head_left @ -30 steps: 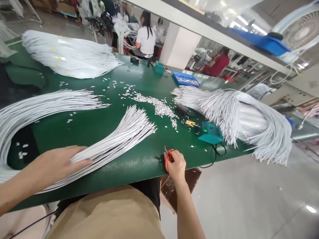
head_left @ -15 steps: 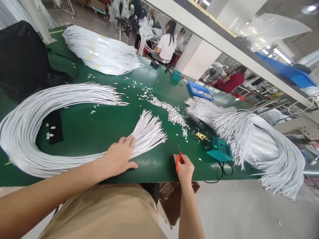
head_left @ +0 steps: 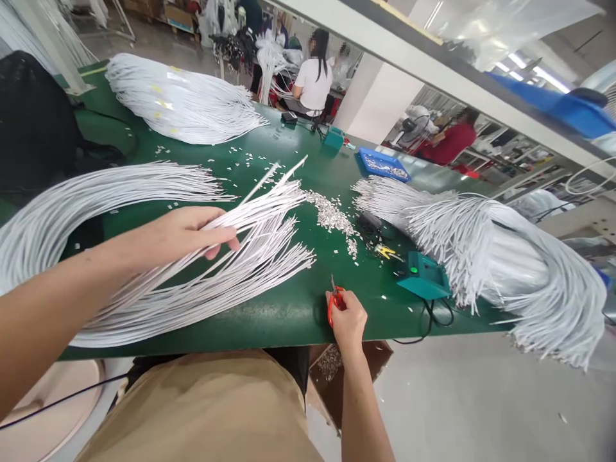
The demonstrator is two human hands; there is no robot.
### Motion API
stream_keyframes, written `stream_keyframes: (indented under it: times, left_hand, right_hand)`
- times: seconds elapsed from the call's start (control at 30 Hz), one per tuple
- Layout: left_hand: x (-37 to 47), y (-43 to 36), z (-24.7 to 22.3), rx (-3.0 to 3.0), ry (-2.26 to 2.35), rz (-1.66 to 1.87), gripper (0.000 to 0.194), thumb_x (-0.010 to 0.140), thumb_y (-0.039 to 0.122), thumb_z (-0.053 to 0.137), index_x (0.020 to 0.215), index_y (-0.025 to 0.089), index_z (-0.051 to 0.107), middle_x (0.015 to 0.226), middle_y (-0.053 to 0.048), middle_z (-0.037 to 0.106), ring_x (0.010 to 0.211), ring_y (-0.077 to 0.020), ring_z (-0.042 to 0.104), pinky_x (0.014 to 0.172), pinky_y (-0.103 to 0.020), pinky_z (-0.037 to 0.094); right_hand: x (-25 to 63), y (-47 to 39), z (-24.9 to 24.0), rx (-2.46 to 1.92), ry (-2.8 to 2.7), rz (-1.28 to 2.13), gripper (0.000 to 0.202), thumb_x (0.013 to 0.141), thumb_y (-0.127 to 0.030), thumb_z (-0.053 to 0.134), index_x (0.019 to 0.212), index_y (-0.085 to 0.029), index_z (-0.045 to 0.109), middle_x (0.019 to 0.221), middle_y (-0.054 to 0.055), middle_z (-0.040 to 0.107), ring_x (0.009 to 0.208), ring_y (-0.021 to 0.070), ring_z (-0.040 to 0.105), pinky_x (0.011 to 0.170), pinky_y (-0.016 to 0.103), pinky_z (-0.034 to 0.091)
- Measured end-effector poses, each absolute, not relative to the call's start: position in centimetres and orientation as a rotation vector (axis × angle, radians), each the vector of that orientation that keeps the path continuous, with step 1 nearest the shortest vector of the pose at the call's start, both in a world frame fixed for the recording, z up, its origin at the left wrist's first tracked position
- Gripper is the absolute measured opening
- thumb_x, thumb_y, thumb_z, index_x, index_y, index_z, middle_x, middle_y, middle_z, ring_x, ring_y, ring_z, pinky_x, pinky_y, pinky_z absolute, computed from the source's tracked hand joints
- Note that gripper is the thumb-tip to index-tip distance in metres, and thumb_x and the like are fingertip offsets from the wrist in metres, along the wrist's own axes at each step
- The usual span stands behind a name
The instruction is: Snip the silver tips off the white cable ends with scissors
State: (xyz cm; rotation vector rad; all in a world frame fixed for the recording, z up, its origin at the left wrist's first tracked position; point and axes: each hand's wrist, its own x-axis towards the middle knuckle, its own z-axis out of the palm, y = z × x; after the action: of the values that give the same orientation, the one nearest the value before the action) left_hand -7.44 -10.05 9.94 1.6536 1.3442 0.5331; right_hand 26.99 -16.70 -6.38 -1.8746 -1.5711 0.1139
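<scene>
My left hand (head_left: 206, 234) is wrapped round part of a bundle of white cables (head_left: 260, 282), lifting these strands above the rest, which lie on the green table (head_left: 283, 321). Their free ends fan out to the upper right. In my right hand (head_left: 349, 314), near the table's front edge, are red-handled scissors (head_left: 335, 298), blades pointing up and away. The other end of the curved bundle (head_left: 144, 179) lies further back on the left. A heap of small white scraps (head_left: 332, 215) is spread beyond the cable ends.
A second cable bundle (head_left: 178, 99) lies at the back left, more cables (head_left: 510, 256) at the right. Yellow-handled pliers (head_left: 385, 251), a teal device (head_left: 423, 276) and a blue tray (head_left: 384, 165) are on the right side. A black bag (head_left: 43, 122) stands left. People sit beyond the table.
My left hand has moved up and left, from resting on the bundle to holding some strands raised. My right hand has shifted slightly left with the scissors.
</scene>
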Motion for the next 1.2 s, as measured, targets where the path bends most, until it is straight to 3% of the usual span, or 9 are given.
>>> stream_keyframes:
  times: [0.1,0.27,0.43,0.5,0.6,0.7,0.93,1.07,1.2]
  left_hand:
    - [-7.1,-9.8,10.2,1.47,1.1,0.315,0.021,0.085,0.036,0.057,0.08,0.017,0.062,0.056,0.006,0.048,0.058,-0.0107,0.043,0.064,-0.025,0.036]
    - [-5.6,-8.2,9.3,1.3,0.943,0.372,0.017,0.071,0.031,0.07,0.084,0.02,0.066,0.075,0.002,0.062,0.07,-0.0141,0.057,0.068,-0.026,0.044]
    - [-5.3,-6.5,9.0,1.197,0.883,0.436,0.025,0.077,0.032,0.066,0.061,0.018,0.052,0.051,0.005,0.039,0.047,-0.0079,0.035,0.049,-0.024,0.032]
    - [-5.7,-6.4,9.5,1.188,0.854,0.469,0.025,0.078,0.029,0.064,0.06,0.018,0.05,0.051,0.004,0.042,0.049,-0.0079,0.037,0.05,-0.024,0.033]
    - [-6.5,-6.5,10.4,1.171,0.847,0.55,0.008,0.076,0.023,0.061,0.076,0.015,0.058,0.074,-0.003,0.065,0.056,-0.008,0.046,0.055,-0.025,0.039]
    - [-7.6,-6.7,11.4,1.179,0.785,0.608,0.023,0.075,0.024,0.06,0.096,0.013,0.06,0.092,-0.007,0.071,0.05,-0.0046,0.042,0.051,-0.024,0.035]
    - [-10.3,-5.0,13.7,1.133,0.845,0.979,0.045,0.087,0.027,0.036,0.127,0.012,0.052,0.063,0.005,0.045,0.046,-0.0013,0.037,0.053,-0.019,0.028]
    - [-9.1,-3.8,13.8,1.083,0.82,0.851,0.011,0.086,0.024,0.052,0.087,0.014,0.056,0.056,0.009,0.027,0.046,-0.0006,0.021,0.053,-0.022,0.021]
    - [-7.7,-3.0,13.0,1.189,0.874,0.77,0.021,0.083,0.025,0.059,0.068,0.017,0.047,0.057,0.007,0.034,0.049,-0.0041,0.026,0.052,-0.024,0.02]
  right_hand:
    - [26.5,-16.6,-6.0,-1.807,-1.58,0.161,0.03,0.085,-0.039,0.06,0.063,-0.02,0.056,0.067,0.002,0.059,0.058,0.0134,0.049,0.058,0.027,0.04]
    - [23.3,-17.0,-3.5,-1.509,-1.872,0.075,0.011,0.084,-0.021,0.059,0.074,-0.02,0.062,0.072,0.002,0.063,0.068,0.0151,0.054,0.068,0.029,0.042]
    - [17.6,-16.5,-0.4,-0.975,-2.372,0.157,0.022,0.085,-0.008,0.048,0.096,-0.021,0.062,0.092,0.003,0.071,0.088,0.0145,0.063,0.084,0.033,0.039]
    - [15.6,-15.4,0.1,-0.841,-2.497,0.171,0.02,0.088,-0.009,0.045,0.094,-0.02,0.059,0.1,0.004,0.071,0.097,0.0144,0.062,0.09,0.033,0.038]
    - [13.4,-13.0,0.0,-0.694,-2.6,0.151,0.015,0.09,-0.012,0.043,0.093,-0.02,0.056,0.115,0.007,0.068,0.111,0.016,0.057,0.098,0.035,0.033]
    - [12.4,-10.8,-0.7,-0.69,-2.641,0.113,0.011,0.089,-0.017,0.046,0.093,-0.019,0.056,0.102,0.007,0.068,0.101,0.0182,0.057,0.094,0.036,0.033]
    - [12.9,-11.3,-1.7,-0.784,-2.661,0.136,0.006,0.079,-0.017,0.05,0.075,-0.02,0.052,0.072,0.0,0.057,0.07,0.0149,0.048,0.074,0.031,0.033]
    - [13.2,-12.9,-0.3,-0.758,-2.596,0.13,0.014,0.078,-0.012,0.046,0.069,-0.021,0.051,0.063,-0.003,0.052,0.061,0.0128,0.043,0.072,0.031,0.034]
    - [12.8,-10.6,1.1,-0.818,-2.491,0.16,0.012,0.081,-0.013,0.048,0.079,-0.022,0.056,0.075,0.0,0.063,0.072,0.0145,0.054,0.083,0.033,0.038]
